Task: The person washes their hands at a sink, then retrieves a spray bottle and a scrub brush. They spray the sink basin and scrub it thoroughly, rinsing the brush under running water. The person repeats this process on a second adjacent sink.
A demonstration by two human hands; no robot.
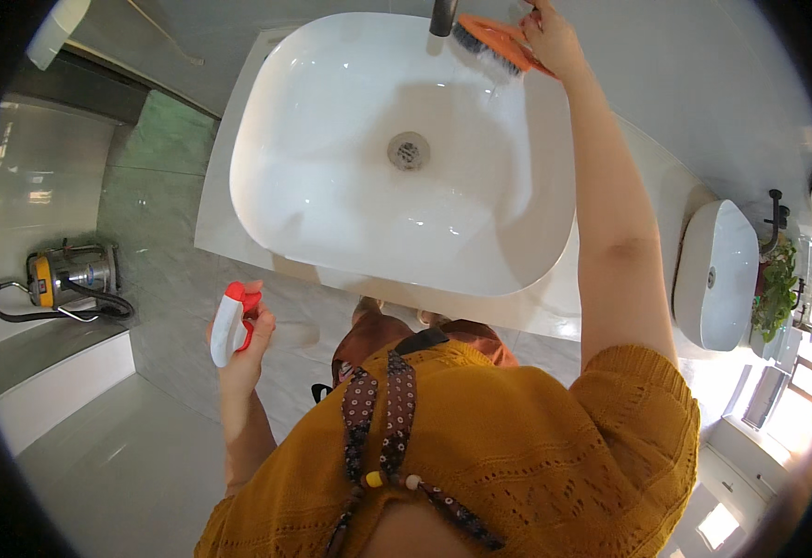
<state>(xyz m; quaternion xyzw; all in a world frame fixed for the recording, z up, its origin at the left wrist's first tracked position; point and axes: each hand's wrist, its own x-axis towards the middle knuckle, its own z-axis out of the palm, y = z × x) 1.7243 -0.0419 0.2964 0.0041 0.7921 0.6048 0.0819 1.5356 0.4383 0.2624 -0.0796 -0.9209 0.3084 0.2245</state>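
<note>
1. The orange brush (499, 39) is sitting just left of the right hand (554, 42), at the basin's far right rim, its dark bristles (478, 46) facing the bowl.
2. The right hand is closing round the brush's handle, fingers curled; this grip is probably leaving the bristles free and the knuckles outside the bowl. Its fingertips are partly hiding.
3. The black faucet (443, 17) is standing left of that hand, beyond the brush, so the brush is probably being angled to clear it.
4. The white basin (331, 121) is spreading below and left of the right hand, its drain (408, 151) lying centrally, presumably for run-off.
5. Nearer the body, the left hand (253, 352) is wrapping a red-and-white spray bottle (229, 325), thumb and fingers bent round its head, seemingly placing the trigger within reach.
6. Farther left of that hand, a vacuum cleaner (71, 279) is resting well apart.
</note>
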